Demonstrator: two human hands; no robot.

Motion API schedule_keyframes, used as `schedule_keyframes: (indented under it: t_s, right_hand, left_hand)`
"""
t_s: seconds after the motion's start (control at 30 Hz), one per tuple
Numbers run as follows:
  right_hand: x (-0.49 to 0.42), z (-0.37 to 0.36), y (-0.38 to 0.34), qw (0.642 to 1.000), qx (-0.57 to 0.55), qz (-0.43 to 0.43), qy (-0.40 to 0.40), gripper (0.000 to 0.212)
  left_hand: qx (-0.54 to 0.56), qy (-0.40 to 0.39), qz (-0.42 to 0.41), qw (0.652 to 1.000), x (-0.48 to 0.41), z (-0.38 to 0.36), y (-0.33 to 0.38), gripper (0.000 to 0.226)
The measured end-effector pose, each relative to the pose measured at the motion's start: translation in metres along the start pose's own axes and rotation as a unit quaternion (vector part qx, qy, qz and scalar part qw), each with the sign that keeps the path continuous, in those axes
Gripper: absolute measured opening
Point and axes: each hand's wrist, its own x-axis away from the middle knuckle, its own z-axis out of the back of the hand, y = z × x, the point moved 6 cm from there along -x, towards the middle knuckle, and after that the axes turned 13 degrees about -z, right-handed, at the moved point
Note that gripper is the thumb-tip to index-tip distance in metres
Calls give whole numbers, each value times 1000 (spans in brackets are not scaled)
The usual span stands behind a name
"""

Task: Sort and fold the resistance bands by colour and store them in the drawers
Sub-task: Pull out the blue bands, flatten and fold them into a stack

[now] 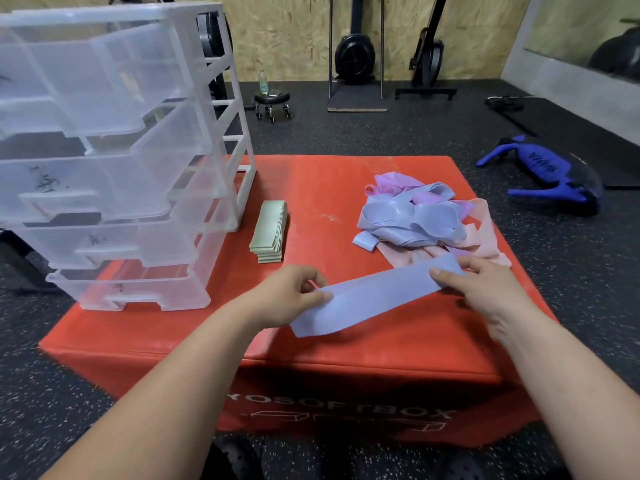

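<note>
The left hand (294, 292) pinches the 9 o'clock end of the blue resistance band (374, 297) between thumb and fingers, and the right hand (485, 289) pinches the 3 o'clock end likewise. The band spans the 6 o'clock part of the red soft box (346, 188); whether it rests on the top cannot be determined. Risk: the material appears thin and smooth, so a slackened pinch would likely let the layers slide and skew the fold. The 3 o'clock end lies just beside the unsorted band pile (415, 216) at 2 o'clock and could snag a pink loop. The band is pale blue, matte and pulled flat. The folded green bands (270, 233) lie at 10 o'clock, near the clear drawer unit (104, 150).
</note>
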Motion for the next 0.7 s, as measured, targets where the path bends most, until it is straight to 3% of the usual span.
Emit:
schedule_keyframes:
  t_s: [0.23,0.37,0.6,0.7]
  right_hand:
    - [-19,14,37,983,182,-27,4,21]
    - [-22,21,36,977,211,-34,-14,15]
    - [-19,34,34,975,195,-82,-75,17]
    - [-18,34,38,962,257,-69,-64,18]
  left_hand:
    - [-38,21,56,997,8,-1,-28,29]
    - [-77,-4,30,997,10,2,-23,19]
    - [-92,79,42,992,8,22,-28,23]
    - [-111,62,41,991,6,18,-27,27]
